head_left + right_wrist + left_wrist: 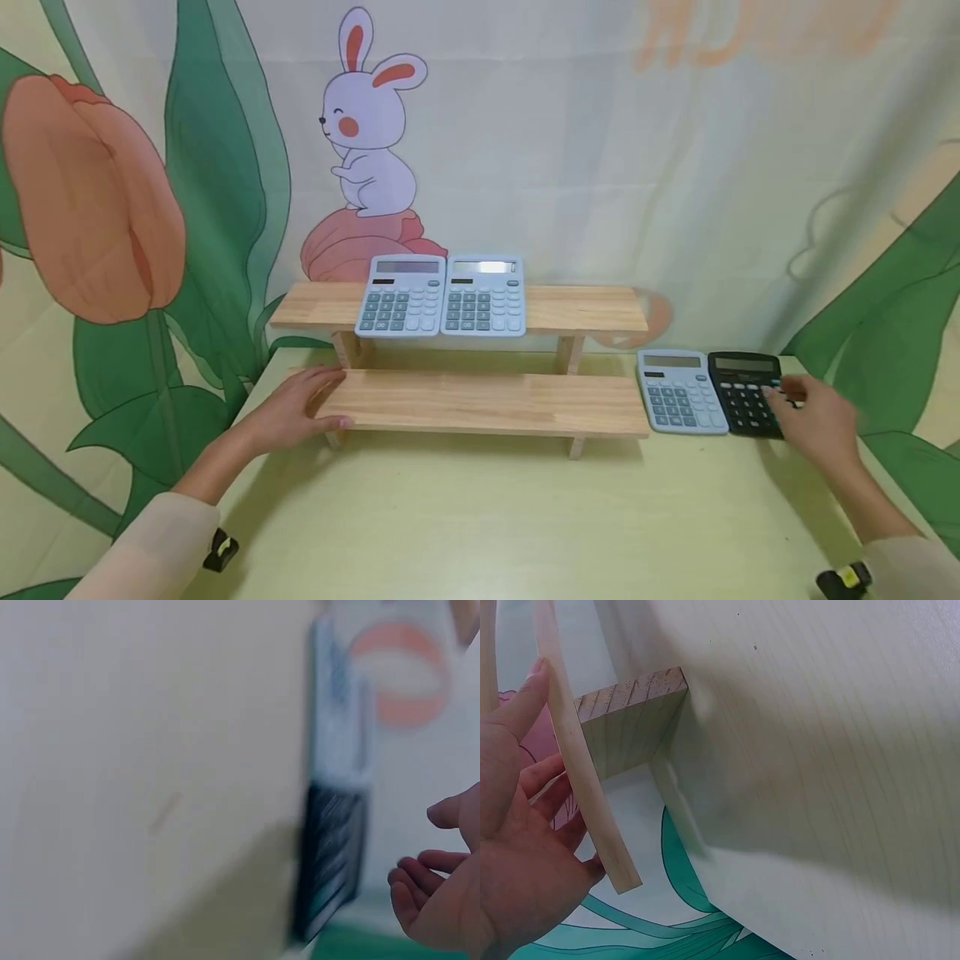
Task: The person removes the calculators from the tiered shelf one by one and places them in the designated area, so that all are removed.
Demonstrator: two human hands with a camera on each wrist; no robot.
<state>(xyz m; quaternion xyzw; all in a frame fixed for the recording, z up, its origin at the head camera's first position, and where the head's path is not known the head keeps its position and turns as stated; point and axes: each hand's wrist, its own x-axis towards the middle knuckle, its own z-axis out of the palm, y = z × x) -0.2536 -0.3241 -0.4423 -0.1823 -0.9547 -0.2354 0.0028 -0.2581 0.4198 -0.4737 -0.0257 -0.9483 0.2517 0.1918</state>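
Note:
At the left end of the lower wooden shelf [480,400], my left hand [303,407] holds the board. In the left wrist view, the thumb of the left hand [536,847] lies at the shelf's [604,817] edge, and the fingers pass behind it, their tips partly hidden. My right hand [821,417] hovers by the black calculator [746,396], partly covering its right side. The right wrist view has the right hand [442,881] with loosely bent fingers, apart from the blurred black calculator [330,859]. A light blue calculator [682,396] lies against the black one.
Two more light blue calculators, a left one [401,296] and a right one [483,296], lean side by side on the upper shelf [588,308]. The stand sits on a pale table [480,517] before a printed curtain [562,167].

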